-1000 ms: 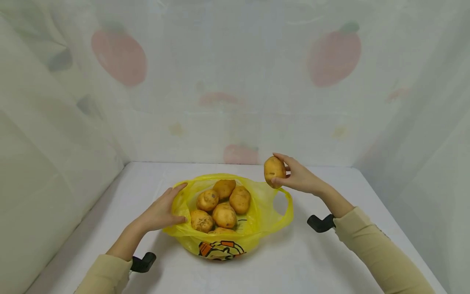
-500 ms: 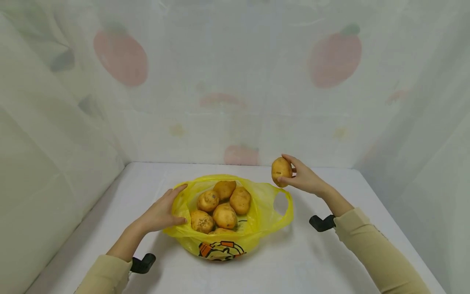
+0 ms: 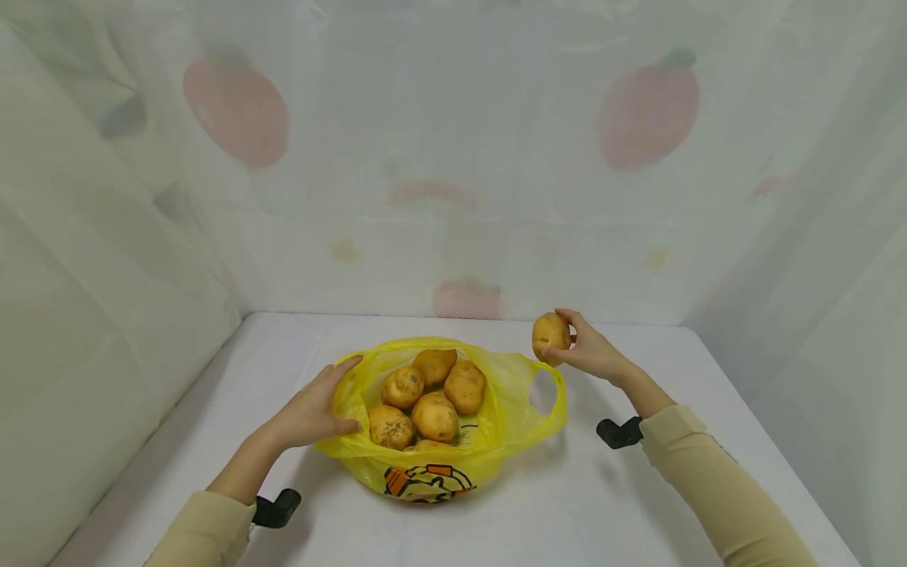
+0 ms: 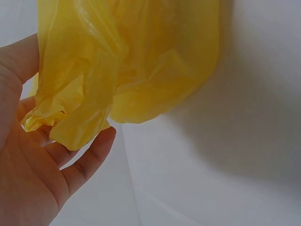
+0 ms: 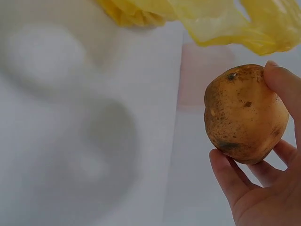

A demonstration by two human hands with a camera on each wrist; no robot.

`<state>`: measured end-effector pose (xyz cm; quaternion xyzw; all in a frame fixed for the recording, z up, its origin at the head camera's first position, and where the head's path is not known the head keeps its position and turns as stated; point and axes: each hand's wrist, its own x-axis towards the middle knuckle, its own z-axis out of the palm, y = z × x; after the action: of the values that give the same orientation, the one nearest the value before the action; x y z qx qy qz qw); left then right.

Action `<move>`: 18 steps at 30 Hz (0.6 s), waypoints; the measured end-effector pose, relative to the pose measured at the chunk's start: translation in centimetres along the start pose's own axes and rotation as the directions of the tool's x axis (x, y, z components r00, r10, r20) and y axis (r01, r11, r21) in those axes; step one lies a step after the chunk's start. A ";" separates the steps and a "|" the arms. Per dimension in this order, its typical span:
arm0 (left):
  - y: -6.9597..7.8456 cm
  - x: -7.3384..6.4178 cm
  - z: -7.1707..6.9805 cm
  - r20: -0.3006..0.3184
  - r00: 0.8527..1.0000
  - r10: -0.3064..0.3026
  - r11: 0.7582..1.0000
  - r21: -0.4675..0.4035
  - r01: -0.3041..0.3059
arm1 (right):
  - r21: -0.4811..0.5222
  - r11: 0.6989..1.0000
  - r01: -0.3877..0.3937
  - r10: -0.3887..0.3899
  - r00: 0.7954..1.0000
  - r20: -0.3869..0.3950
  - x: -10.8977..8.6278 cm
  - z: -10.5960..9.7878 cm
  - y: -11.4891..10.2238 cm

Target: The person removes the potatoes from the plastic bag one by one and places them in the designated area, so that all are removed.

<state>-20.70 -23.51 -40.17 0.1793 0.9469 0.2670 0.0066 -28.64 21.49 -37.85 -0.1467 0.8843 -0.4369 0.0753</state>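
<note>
A yellow plastic bag (image 3: 506, 409) lies mouth-up on the white table, with several potatoes (image 3: 434, 416) inside it. At the bag's left side is my left hand (image 3: 308, 409), its thumb and fingers spread along the rim. The left wrist view has the bag's crumpled handle (image 4: 80, 117) hanging against loosely bent fingers, with no pinch visible. My right hand (image 3: 591, 350) grips a single potato (image 3: 550, 337) between thumb and fingers, raised above the bag's right handle (image 3: 560, 402). Dark specks mark that potato's skin in the right wrist view.
White table surface (image 3: 609, 504) extends around the bag. Pale curtains with faded fruit prints (image 3: 237, 110) enclose the back and sides. A black wrist mount (image 3: 276, 508) sticks out from the left sleeve, and another mount (image 3: 619, 432) from the right.
My right hand has carried the gripped potato to the right, then slightly down, near the bag's right handle. My left hand and the bag have hardly moved.
</note>
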 end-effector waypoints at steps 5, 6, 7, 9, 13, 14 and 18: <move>-0.1 0.1 0.0 -0.003 1.000 0.007 1.000 0.006 -0.007 | 0.010 0.999 -0.033 0.033 0.999 0.002 0.1 0.5 1.3; -0.1 0.1 0.0 -0.002 1.000 0.007 1.000 0.006 -0.007 | 0.011 0.999 -0.037 0.037 0.999 0.003 0.1 0.6 1.5; -0.1 0.1 0.0 0.000 1.000 0.006 1.000 0.005 -0.006 | 0.011 0.999 -0.040 0.040 0.999 0.004 0.1 0.7 1.8; -0.1 0.1 0.0 0.003 1.000 0.003 1.000 0.003 -0.003 | 0.012 0.999 -0.040 0.040 0.999 0.004 0.1 0.8 2.1; -0.1 0.1 0.1 0.001 1.000 -0.003 1.000 -0.004 0.003 | 0.026 0.999 -0.047 0.047 0.999 -0.004 0.2 0.9 2.7; -0.1 0.1 0.1 0.000 1.000 -0.003 1.000 -0.006 0.003 | 0.029 0.998 -0.050 0.051 0.999 -0.004 0.2 1.0 2.8; -0.1 0.1 0.1 -0.002 1.000 -0.003 1.000 -0.008 0.003 | 0.006 0.998 -0.064 0.064 0.998 -0.012 0.3 1.2 3.4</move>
<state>-20.80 -23.55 -40.27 0.1777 0.9461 0.2707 0.0067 -29.31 22.43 -41.23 -0.1153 0.8878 -0.4375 0.0841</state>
